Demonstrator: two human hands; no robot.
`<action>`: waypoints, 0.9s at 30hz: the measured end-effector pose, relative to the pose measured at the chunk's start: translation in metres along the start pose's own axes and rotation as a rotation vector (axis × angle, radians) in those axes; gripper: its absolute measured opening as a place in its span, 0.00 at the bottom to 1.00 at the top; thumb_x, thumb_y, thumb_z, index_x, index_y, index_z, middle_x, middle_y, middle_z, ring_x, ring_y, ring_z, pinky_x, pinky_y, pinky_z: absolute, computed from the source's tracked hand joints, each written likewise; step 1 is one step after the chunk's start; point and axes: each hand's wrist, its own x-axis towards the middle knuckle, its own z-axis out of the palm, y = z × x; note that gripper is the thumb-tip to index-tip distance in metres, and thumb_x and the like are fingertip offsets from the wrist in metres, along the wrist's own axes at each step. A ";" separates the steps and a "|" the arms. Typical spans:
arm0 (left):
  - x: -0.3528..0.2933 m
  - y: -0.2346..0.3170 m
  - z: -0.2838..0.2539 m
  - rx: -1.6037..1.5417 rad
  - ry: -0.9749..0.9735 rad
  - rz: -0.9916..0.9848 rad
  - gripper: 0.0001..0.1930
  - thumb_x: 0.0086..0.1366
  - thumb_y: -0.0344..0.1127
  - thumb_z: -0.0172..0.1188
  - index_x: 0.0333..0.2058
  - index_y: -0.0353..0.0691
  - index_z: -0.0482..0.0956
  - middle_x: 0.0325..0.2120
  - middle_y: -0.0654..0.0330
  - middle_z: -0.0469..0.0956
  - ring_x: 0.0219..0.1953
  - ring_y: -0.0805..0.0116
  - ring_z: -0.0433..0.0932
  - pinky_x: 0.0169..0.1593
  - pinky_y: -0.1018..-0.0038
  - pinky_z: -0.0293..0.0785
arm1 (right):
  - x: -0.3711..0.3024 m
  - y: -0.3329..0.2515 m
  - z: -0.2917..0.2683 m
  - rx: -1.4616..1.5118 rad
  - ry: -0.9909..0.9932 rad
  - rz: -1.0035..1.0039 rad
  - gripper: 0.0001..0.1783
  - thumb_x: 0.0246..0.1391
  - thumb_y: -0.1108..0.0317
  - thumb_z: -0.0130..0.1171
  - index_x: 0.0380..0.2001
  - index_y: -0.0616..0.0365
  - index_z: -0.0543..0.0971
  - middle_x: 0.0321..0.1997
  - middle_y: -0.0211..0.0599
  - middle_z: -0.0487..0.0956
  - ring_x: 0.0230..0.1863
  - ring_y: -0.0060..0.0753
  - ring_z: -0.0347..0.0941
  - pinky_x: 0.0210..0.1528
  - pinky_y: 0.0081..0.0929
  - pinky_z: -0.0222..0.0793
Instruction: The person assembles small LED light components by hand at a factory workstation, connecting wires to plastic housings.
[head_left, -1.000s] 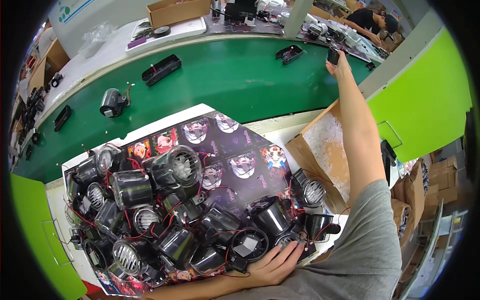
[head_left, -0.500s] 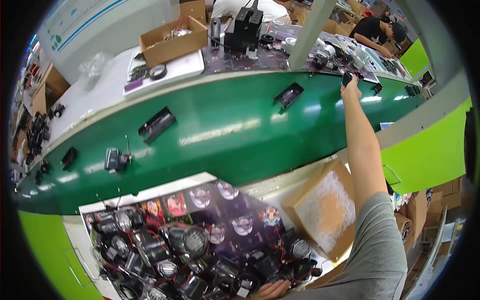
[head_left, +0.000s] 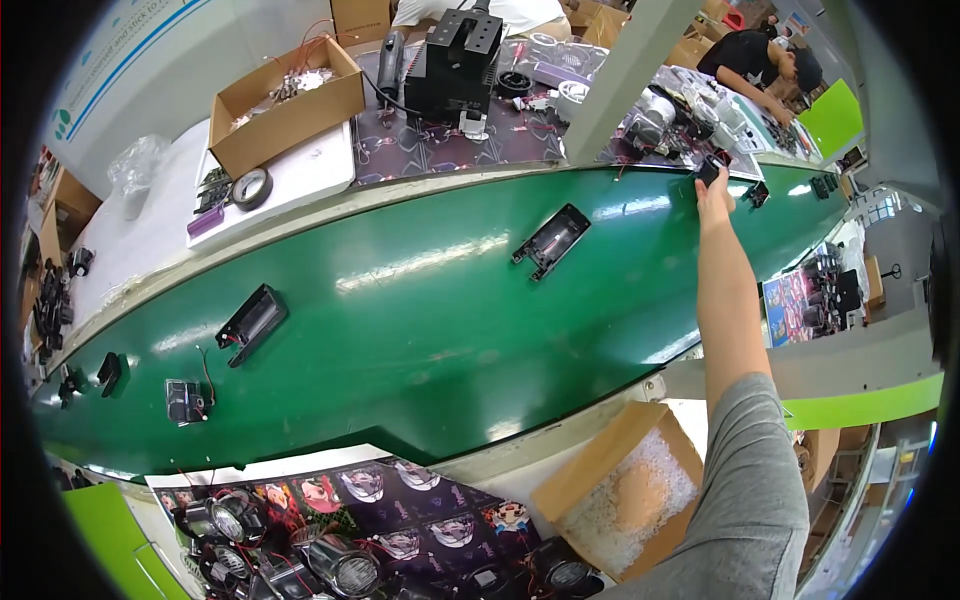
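My right arm stretches far out over the green conveyor belt (head_left: 430, 330). At its end my right hand (head_left: 714, 198) is closed around a small black plastic part (head_left: 711, 170), near the belt's far edge. Another small black part (head_left: 757, 195) lies just right of that hand. My left hand is out of view. On the belt rest an open black plastic housing (head_left: 553, 242) in the middle, a second black housing (head_left: 252, 323) further left, and a dark boxy unit with wires (head_left: 186, 400).
A pile of black round-fronted units with red wires (head_left: 340, 565) covers the near left table. Beside my arm stands a cardboard box lined with bubble wrap (head_left: 640, 500). Across the belt are a cardboard box (head_left: 290, 110), a tape roll (head_left: 252, 188), a grey post (head_left: 630, 80) and another person (head_left: 745, 70).
The view has shifted, bringing the near table lower in the picture. My left hand, earlier at the lower edge by the pile, has gone out of view. My right hand still grips the black part.
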 end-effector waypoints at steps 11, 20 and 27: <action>-0.008 0.006 -0.013 -0.173 -0.142 -0.069 0.23 0.62 0.44 0.43 0.53 0.39 0.63 0.59 0.53 0.51 0.61 0.59 0.50 0.60 0.60 0.48 | 0.014 0.021 0.007 -0.165 -0.308 0.031 0.29 0.48 0.64 0.50 0.52 0.57 0.54 0.49 0.47 0.63 0.43 0.51 0.68 0.45 0.47 0.65; -0.045 0.037 -0.052 -0.267 -0.252 -0.116 0.24 0.61 0.44 0.43 0.53 0.39 0.63 0.60 0.53 0.50 0.61 0.58 0.49 0.60 0.59 0.47 | -0.055 -0.004 -0.038 -0.383 -0.368 -0.033 0.47 0.39 0.69 0.57 0.61 0.46 0.43 0.61 0.40 0.53 0.54 0.44 0.59 0.43 0.43 0.64; -0.044 0.036 -0.059 -0.390 -0.414 -0.231 0.27 0.59 0.46 0.46 0.56 0.43 0.58 0.61 0.54 0.46 0.63 0.57 0.45 0.62 0.60 0.43 | -0.029 0.000 -0.063 -0.484 0.144 -0.147 0.48 0.32 0.56 0.66 0.57 0.55 0.54 0.55 0.55 0.57 0.49 0.52 0.64 0.53 0.39 0.62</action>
